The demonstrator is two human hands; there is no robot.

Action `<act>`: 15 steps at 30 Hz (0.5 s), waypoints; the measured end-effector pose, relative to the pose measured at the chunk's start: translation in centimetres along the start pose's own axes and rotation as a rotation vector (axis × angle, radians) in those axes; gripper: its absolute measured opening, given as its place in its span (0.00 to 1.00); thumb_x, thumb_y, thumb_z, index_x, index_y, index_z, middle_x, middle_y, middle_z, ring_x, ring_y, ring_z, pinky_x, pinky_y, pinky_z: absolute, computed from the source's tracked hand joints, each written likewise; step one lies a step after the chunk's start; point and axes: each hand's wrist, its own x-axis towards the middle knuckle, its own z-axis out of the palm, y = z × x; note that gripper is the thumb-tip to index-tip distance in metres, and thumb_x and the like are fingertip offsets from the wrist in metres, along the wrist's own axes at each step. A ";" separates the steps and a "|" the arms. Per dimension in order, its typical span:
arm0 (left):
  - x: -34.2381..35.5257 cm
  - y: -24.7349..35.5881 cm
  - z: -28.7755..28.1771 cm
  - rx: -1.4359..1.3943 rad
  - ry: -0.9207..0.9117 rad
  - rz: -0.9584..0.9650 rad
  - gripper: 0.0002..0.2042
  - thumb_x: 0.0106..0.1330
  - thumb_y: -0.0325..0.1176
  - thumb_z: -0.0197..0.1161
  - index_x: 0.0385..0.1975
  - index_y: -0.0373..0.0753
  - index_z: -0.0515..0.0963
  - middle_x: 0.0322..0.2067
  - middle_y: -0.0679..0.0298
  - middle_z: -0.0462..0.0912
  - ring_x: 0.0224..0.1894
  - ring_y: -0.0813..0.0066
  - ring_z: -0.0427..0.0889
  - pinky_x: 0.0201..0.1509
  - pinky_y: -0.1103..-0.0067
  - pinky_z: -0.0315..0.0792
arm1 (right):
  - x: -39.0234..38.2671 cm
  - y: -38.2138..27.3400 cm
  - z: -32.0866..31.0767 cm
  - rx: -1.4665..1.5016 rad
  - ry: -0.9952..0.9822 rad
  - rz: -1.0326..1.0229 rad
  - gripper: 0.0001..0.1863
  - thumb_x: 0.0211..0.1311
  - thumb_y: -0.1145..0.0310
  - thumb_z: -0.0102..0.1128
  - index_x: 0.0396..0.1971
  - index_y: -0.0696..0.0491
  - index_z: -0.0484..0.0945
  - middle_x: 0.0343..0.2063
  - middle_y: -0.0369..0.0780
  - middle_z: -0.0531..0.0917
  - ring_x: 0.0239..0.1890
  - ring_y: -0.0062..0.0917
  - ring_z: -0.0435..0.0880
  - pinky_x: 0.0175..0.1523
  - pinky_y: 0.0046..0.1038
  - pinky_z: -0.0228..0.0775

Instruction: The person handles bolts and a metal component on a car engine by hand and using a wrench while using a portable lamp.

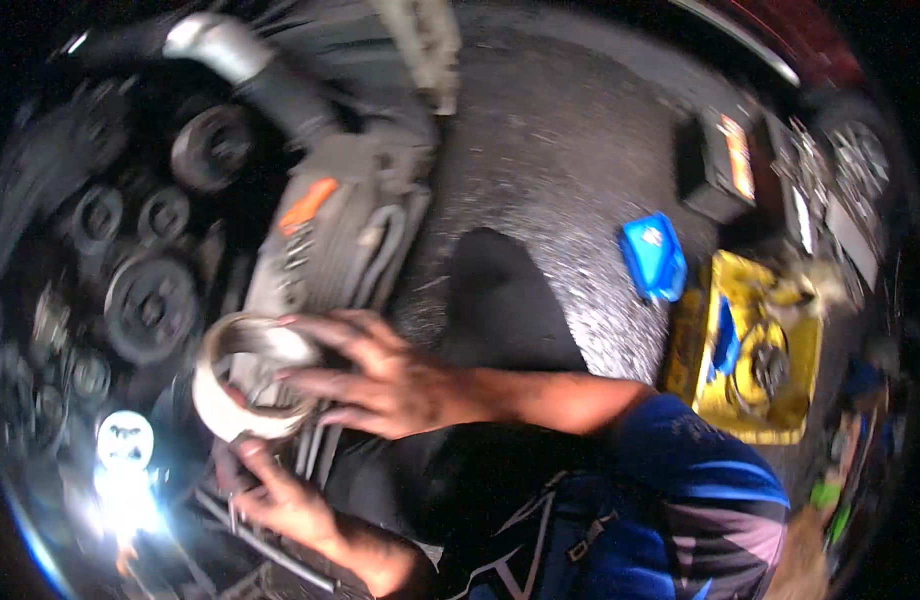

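A cream tape-like roll (212,398) is held over a grey engine cover (352,250) with lengthwise ribs. My right hand (385,380) grips the roll's right side, fingers reaching over its rim. My left hand (285,505) holds it from below, thumb near the lower edge; some fingers are hidden. An orange object (306,205) and some small metal pieces (296,262) lie on the cover above the roll. A metal bar (295,562) runs beside my left hand.
Dark pulleys (150,308) fill the left, with a glaring work lamp (125,490) below them. At right are a blue plastic container (652,255), a yellow tray (740,430) of parts, a black box (710,170) and an open tool case (850,245).
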 end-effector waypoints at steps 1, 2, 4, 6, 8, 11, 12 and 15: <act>0.0 0.3 0.0 -0.062 -0.090 -0.051 0.18 0.73 0.43 0.57 0.38 0.28 0.74 0.33 0.61 0.78 0.35 0.77 0.73 0.38 0.79 0.70 | -0.3 0.2 0.1 0.009 0.047 -0.031 0.30 0.54 0.57 0.68 0.57 0.48 0.73 0.66 0.50 0.62 0.64 0.49 0.64 0.67 0.47 0.58; 0.2 0.7 -0.3 -0.121 -0.170 -0.101 0.18 0.73 0.43 0.57 0.35 0.29 0.74 0.30 0.63 0.77 0.32 0.78 0.73 0.35 0.80 0.69 | -0.2 -0.2 0.0 -0.001 0.074 -0.040 0.27 0.53 0.57 0.69 0.51 0.51 0.74 0.65 0.50 0.64 0.64 0.50 0.64 0.67 0.48 0.58; 0.6 0.6 -0.1 -0.170 -0.215 -0.226 0.17 0.73 0.43 0.57 0.32 0.32 0.75 0.26 0.68 0.74 0.26 0.81 0.71 0.30 0.82 0.67 | 0.1 -0.5 -0.6 0.043 -0.016 -0.043 0.25 0.53 0.61 0.70 0.49 0.54 0.75 0.63 0.47 0.69 0.65 0.47 0.65 0.66 0.46 0.59; 0.9 0.4 0.3 -0.359 -0.312 -0.410 0.17 0.73 0.43 0.56 0.29 0.33 0.75 0.22 0.71 0.72 0.22 0.83 0.70 0.27 0.83 0.67 | -0.1 -0.4 -0.6 0.241 -0.088 0.093 0.20 0.51 0.68 0.73 0.42 0.56 0.77 0.55 0.50 0.76 0.60 0.45 0.72 0.63 0.44 0.63; 0.3 0.1 -0.3 -0.513 -0.395 -0.434 0.14 0.72 0.40 0.58 0.35 0.32 0.77 0.26 0.65 0.80 0.24 0.83 0.75 0.29 0.83 0.71 | -1.2 -0.8 -0.4 0.296 -0.109 0.134 0.20 0.51 0.68 0.73 0.44 0.58 0.76 0.54 0.50 0.77 0.58 0.45 0.74 0.62 0.43 0.65; -0.5 0.2 -1.2 -0.494 -0.437 -0.380 0.11 0.67 0.32 0.64 0.42 0.30 0.76 0.28 0.63 0.83 0.26 0.83 0.77 0.32 0.84 0.71 | -2.0 -0.9 -0.1 0.316 -0.155 0.211 0.21 0.52 0.70 0.72 0.45 0.59 0.76 0.52 0.50 0.78 0.56 0.44 0.77 0.60 0.41 0.67; -0.9 0.5 -1.4 -0.487 -0.409 -0.383 0.13 0.64 0.28 0.67 0.44 0.29 0.76 0.28 0.63 0.84 0.27 0.84 0.78 0.32 0.85 0.71 | -2.1 -1.0 -0.1 0.312 -0.188 0.229 0.21 0.52 0.70 0.72 0.46 0.60 0.76 0.51 0.50 0.78 0.55 0.44 0.78 0.58 0.40 0.68; -1.6 -0.8 -2.5 -0.345 -0.418 -0.301 0.13 0.62 0.28 0.70 0.43 0.30 0.77 0.29 0.63 0.85 0.27 0.85 0.78 0.32 0.85 0.71 | -2.2 -1.4 0.0 0.268 -0.200 0.223 0.20 0.52 0.70 0.72 0.44 0.61 0.77 0.51 0.51 0.79 0.55 0.44 0.78 0.58 0.40 0.69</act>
